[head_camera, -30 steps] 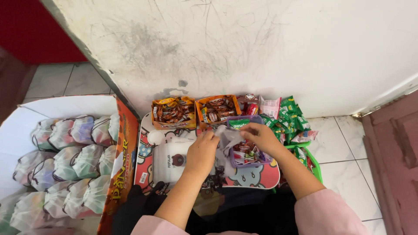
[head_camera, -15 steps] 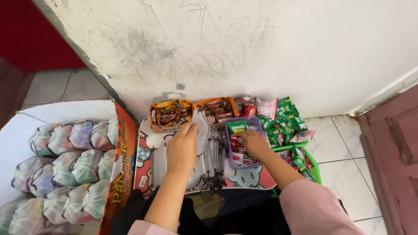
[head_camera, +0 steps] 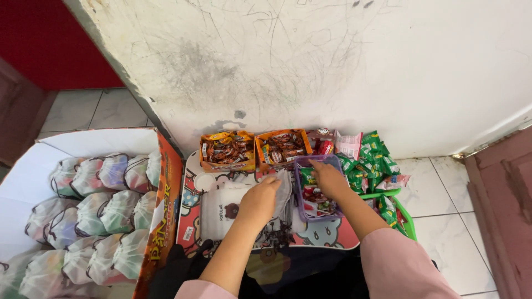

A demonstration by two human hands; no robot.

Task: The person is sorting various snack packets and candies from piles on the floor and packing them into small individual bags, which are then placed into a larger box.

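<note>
My left hand [head_camera: 259, 198] rests on a stack of flat white drawstring pouches [head_camera: 221, 207] lying on a small cartoon-printed table [head_camera: 327, 235]. Its fingers pinch the top pouch [head_camera: 284, 191] at the right edge. My right hand [head_camera: 331, 178] reaches into a purple plastic basket [head_camera: 310, 213] of small snack packets. Its fingers close on a green snack packet [head_camera: 306, 177] at the basket's far end. Pink sleeves cover both my arms.
Two orange cartons of chocolate snacks [head_camera: 228, 149] [head_camera: 282, 145] stand against the scuffed white wall. Green packets [head_camera: 374, 160] pile up at the right above a green basket [head_camera: 403, 218]. A large cardboard box [head_camera: 163, 210] on the left holds several filled pouches [head_camera: 94, 210].
My left hand lowered the pouch it held up and came down onto the stack. My right hand moved to the basket's far end, and the green packet now sits lower.
</note>
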